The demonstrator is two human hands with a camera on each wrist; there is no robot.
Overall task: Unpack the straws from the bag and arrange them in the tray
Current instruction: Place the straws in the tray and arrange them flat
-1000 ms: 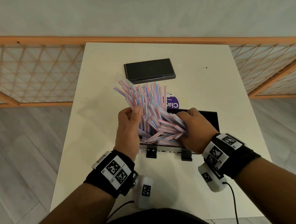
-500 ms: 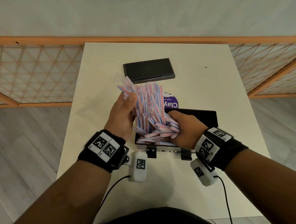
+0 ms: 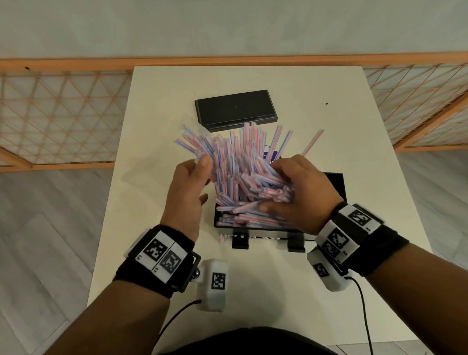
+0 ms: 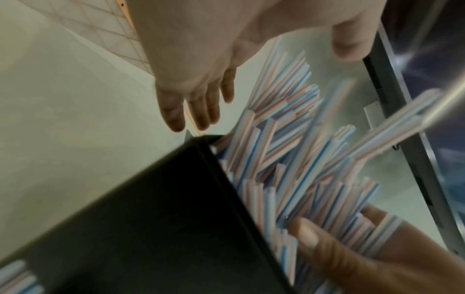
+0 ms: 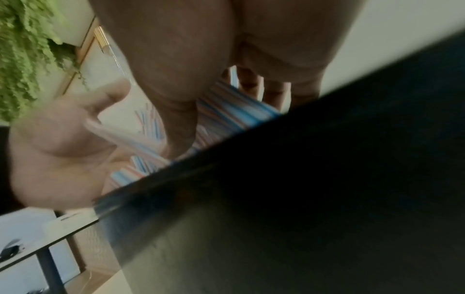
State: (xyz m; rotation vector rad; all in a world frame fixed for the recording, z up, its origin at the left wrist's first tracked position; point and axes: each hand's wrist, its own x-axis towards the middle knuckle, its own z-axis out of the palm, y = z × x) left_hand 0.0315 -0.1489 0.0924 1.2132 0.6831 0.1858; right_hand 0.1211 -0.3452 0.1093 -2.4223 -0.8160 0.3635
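A thick bundle of pink, blue and white striped straws [image 3: 240,171] stands fanned out over the black tray [image 3: 336,188], lower ends inside it. My right hand [image 3: 297,185] grips the lower part of the bundle, thumb [image 4: 324,250] underneath. At the bundle's left side my left hand [image 3: 192,190] is spread with straight fingers [image 4: 198,107], fingertips just touching the straws. The bag's purple label [image 3: 272,154] peeks out behind the straws; the rest of the bag is hidden. More straws [image 3: 247,220] lie flat in the tray.
A black lid [image 3: 235,109] lies on the white table [image 3: 152,127] beyond the straws. Two black clips [image 3: 240,242] stick out at the tray's near side. An orange lattice railing [image 3: 46,118] runs behind the table, with floor on both sides.
My left hand has let go of the bundle and spread its fingers. The straws have fanned out wider to the right. My right hand has risen higher on the bundle.
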